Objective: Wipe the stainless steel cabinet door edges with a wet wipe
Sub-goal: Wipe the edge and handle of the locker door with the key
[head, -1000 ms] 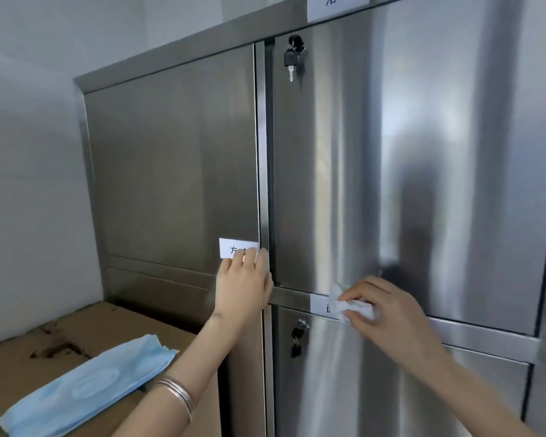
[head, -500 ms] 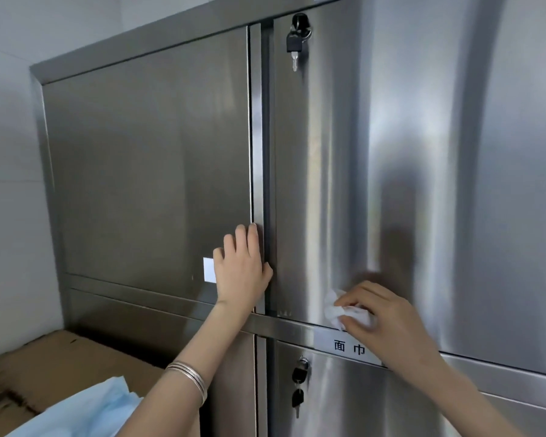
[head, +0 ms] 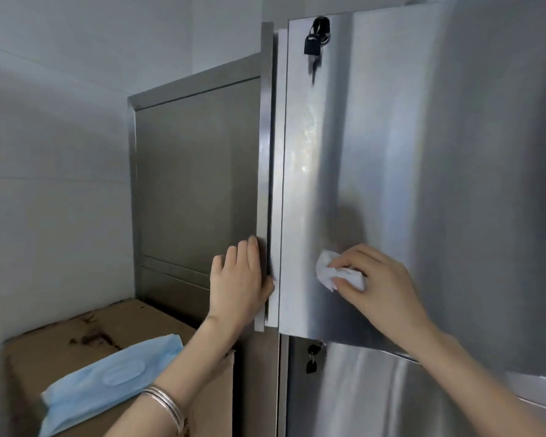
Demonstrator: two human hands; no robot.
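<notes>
The upper right stainless steel cabinet door (head: 438, 152) stands swung out toward me, its free left edge (head: 266, 146) showing as a narrow upright strip. My left hand (head: 237, 285) holds that edge low down, fingers flat on its outer side and thumb wrapped round it. My right hand (head: 385, 285) presses a crumpled white wet wipe (head: 330, 272) against the door's front face near its lower left corner. A black key bunch (head: 316, 39) hangs from the lock at the door's top left.
The shut left cabinet door (head: 196, 178) sits behind the open edge. Below is a lower door (head: 375, 398) with its own keys (head: 312, 357). A blue wet wipe pack (head: 108, 376) lies on a cardboard box (head: 54, 342) at lower left, by the white wall (head: 51, 184).
The upper right door has swung open toward me with my left hand now gripping its edge. My right hand and the wipe moved up from the bottom rail onto the door face.
</notes>
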